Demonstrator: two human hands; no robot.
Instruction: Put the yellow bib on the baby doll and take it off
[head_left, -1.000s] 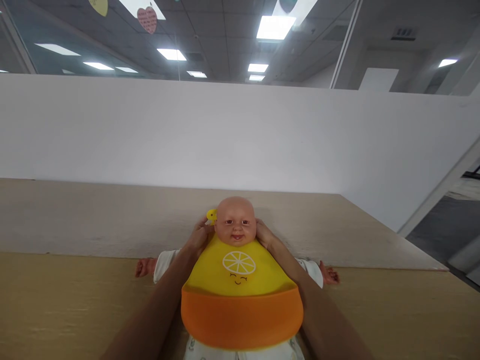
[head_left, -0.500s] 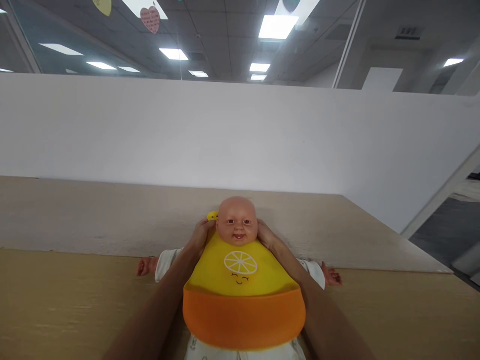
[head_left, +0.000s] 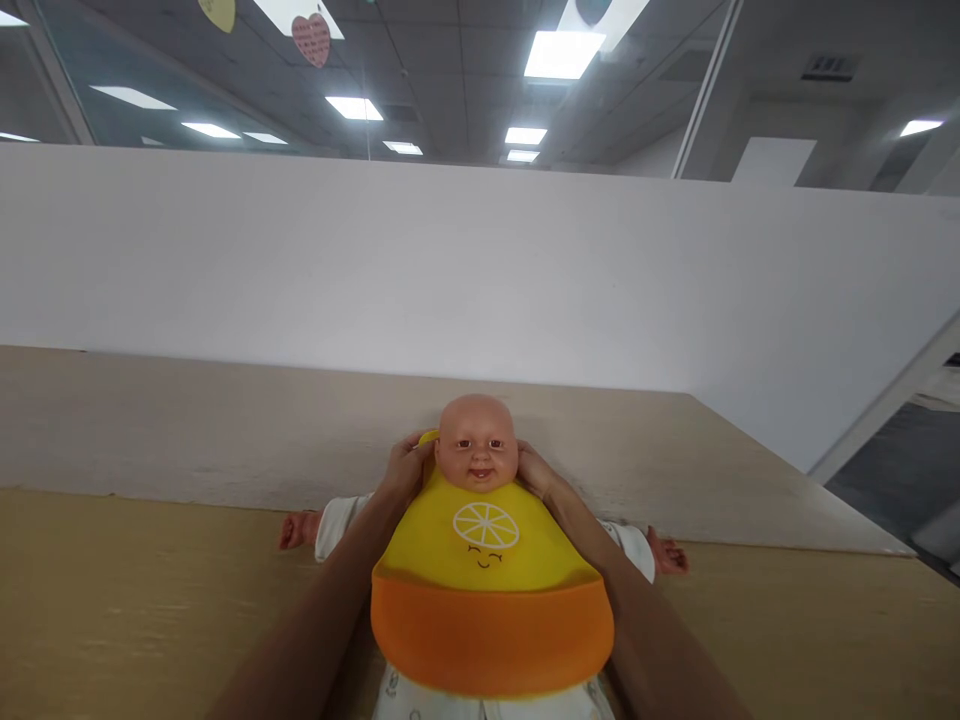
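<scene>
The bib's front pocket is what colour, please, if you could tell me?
The pocket is orange, and it shows best in the head view.

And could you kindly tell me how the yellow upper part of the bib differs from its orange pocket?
The yellow upper part carries a white citrus slice and a small smiling face, while the orange pocket shows no print. The yellow upper part narrows toward the doll's neck, whereas the orange pocket is a wide band with rounded lower corners. Both belong to one bib lying over the doll's front.
</scene>
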